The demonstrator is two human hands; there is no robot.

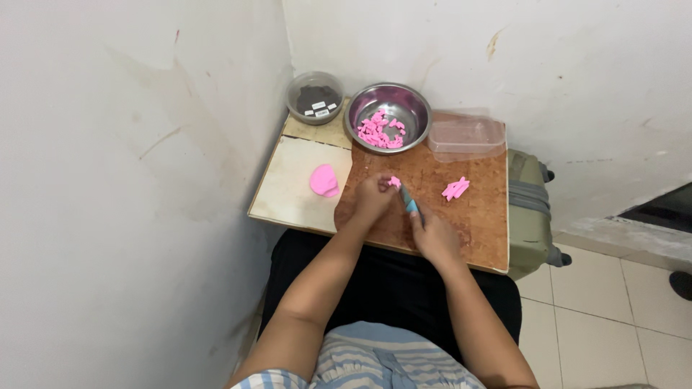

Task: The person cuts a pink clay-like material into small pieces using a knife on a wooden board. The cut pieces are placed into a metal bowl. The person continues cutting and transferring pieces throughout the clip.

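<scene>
View: looked down from head height onto a small board (pixel 461 216) across the lap, set in a wall corner.
Left hand (pixel 371 199): rested on the board, fingers curled narrow, pinching a pink piece (pixel 394 181) at the fingertips.
Right hand (pixel 435 234): closed round a knife (pixel 409 202) with a blue-green handle; blade end pointed up and left, touching or just beside the pink piece. Contact could not be told for certain.
Pink piece: sat near the board's middle, between the two hands, just below the bowl (pixel 389 115).
Strips (pixel 455 188): small pink bundle, lay on the board right of the hands, apart from them.
Bowl: round steel, stood at the board's far edge; held many small pink bits (pixel 380 131), mostly in the left and near part.
Pink disc (pixel 324 180): flat, rounded, lay on the pale sheet (pixel 295 187) left of the board, near the left hand but not touching.
Dark tub (pixel 315 97): round, clear-walled, stood in the far-left corner beside the bowl; dark contents with small white slips on top.
Clear box (pixel 466 135): rectangular plastic, lay right of the bowl, touching or just beside it.
Suitcase (pixel 530 209): olive, stood upright on the tiled floor, against the board's right edge.
</scene>
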